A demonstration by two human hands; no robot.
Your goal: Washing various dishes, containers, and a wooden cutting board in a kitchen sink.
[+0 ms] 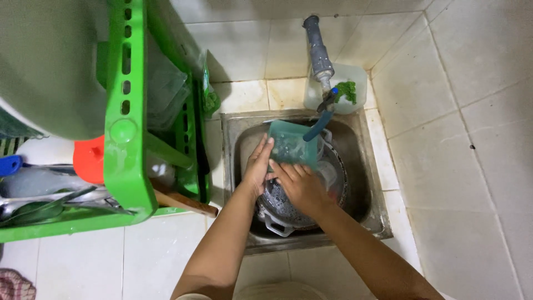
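Note:
Over the steel sink, both hands hold a translucent teal plastic container under the grey tap and its blue hose end. My left hand grips the container's left side. My right hand presses on its front lower face. Beneath my hands a dark round pan with a white handle lies in the basin, with other dishes partly hidden under it.
A green plastic dish rack stands on the left with metal utensils, an orange item and a wooden handle. A clear tub holding a green scrubber sits behind the sink. White tiles surround the basin.

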